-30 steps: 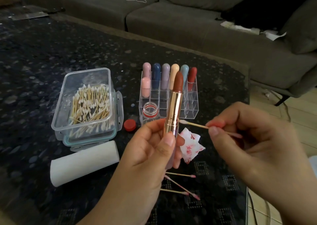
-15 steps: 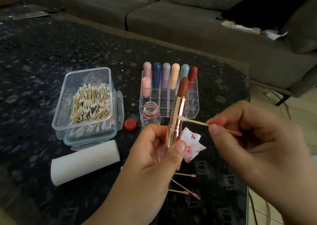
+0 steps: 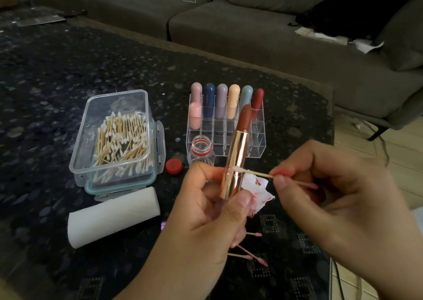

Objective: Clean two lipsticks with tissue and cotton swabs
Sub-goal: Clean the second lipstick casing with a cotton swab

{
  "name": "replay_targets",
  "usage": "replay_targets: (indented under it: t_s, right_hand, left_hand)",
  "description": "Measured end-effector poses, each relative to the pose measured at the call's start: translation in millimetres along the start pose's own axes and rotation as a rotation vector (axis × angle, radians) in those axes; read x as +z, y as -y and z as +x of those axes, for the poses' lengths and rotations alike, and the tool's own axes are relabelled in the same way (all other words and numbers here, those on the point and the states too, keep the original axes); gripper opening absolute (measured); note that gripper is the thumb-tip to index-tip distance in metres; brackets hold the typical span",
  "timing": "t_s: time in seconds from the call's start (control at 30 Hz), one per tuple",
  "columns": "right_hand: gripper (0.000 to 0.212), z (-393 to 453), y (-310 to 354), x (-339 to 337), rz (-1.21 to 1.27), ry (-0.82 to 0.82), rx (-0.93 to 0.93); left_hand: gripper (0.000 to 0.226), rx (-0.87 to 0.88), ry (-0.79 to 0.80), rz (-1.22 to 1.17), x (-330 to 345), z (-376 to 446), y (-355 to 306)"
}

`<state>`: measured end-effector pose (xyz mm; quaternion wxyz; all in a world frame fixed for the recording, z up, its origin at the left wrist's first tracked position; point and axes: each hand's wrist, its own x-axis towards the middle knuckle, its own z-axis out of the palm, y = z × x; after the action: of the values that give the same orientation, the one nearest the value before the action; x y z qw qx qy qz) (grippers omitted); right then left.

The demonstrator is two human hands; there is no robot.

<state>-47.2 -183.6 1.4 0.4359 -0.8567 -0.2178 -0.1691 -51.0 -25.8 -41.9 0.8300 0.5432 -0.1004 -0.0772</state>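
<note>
Swabbing the lipstick casing, mid-task.

My left hand (image 3: 212,210) grips the rose-gold lipstick (image 3: 235,162) upright over the table, bullet wound out, just in front of the clear organiser (image 3: 258,144). My right hand (image 3: 320,190) pinches a cotton swab (image 3: 254,173) between thumb and forefinger, white tip touching the tube at what looks like the seam, though it's hard to tell. Next, I reckon: light pressure, run the tip round the ring, rotate the tube, keep off the bullet. Stained tissue (image 3: 256,190) lies behind the tube.
</note>
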Motion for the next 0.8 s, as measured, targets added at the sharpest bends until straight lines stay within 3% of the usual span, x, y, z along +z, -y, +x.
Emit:
replay_targets:
  t_s: [0.17,0.27,0.8]
  right_hand:
    - [0.005,2.2,-0.1,-2.6,-0.018,-0.066,0.025]
    - [0.007,1.4,-0.7,-1.8,-0.01,-0.02,0.018]
    - [0.013,2.2,-3.9,-5.2,0.02,-0.035,0.091]
  left_hand:
    - [0.008,-0.052,-0.014,-0.086,-1.3,0.7,1.1]
    - [0.007,-0.097,0.022,-0.223,-2.2,5.9,0.1]
    - [0.017,0.032,-0.035,0.034,-2.0,-2.2,1.6]
